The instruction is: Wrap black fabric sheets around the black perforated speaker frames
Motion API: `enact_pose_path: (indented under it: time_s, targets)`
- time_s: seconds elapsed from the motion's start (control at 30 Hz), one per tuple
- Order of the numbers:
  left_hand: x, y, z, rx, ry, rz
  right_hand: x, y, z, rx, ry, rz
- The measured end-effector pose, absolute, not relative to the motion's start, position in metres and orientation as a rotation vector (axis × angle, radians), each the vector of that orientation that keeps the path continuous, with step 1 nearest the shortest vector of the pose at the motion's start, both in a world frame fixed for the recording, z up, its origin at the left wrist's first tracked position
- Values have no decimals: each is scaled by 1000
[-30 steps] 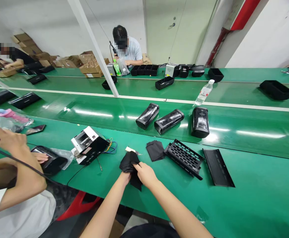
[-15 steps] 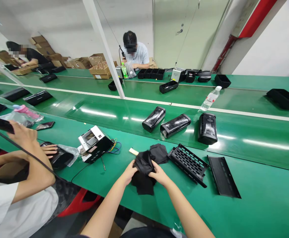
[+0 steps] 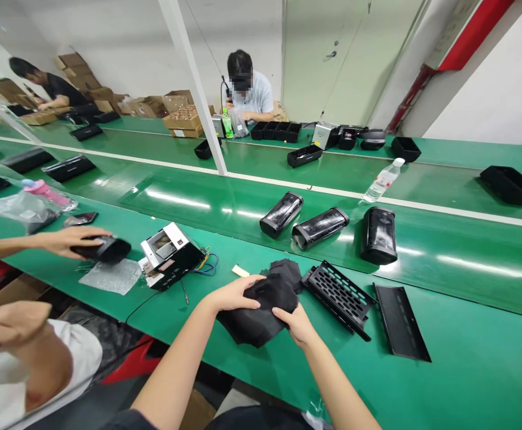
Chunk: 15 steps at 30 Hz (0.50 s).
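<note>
Both my hands hold a bundle of black cloth pieces (image 3: 261,310) on the green table. My left hand (image 3: 232,294) lies over the bundle's top left with fingers curled on it. My right hand (image 3: 297,324) grips its right edge. More black cloth pieces (image 3: 288,270) lie just behind the bundle. A black perforated grille (image 3: 337,295) and a flat black panel (image 3: 399,321) rest to the right.
Three black speaker bodies (image 3: 319,226) lie on the conveyor belt, a water bottle (image 3: 383,179) behind them. A white and black device with wires (image 3: 169,255) sits to the left. A co-worker's hand (image 3: 66,240) holds a black part there. Other people work farther off.
My hands spread the cloth bundle wider and lower onto the table. The co-worker at left lowered an arm and moved the black part off its foam sheet.
</note>
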State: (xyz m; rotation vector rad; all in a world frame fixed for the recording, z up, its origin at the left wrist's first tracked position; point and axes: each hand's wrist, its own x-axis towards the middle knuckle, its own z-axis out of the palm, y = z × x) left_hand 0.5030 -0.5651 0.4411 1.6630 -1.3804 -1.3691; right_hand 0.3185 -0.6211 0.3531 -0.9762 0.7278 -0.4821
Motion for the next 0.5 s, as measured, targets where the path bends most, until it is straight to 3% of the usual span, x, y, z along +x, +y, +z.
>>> enact_pose_path:
  time_s: [0.27,0.5]
  targets:
    - [490,-567,392,2186,-1264,-859,294,-632,305,-1304,1239,-510]
    - [479,-501,360,2621,-711,-670,281,-632,330,-1880,1284,-447]
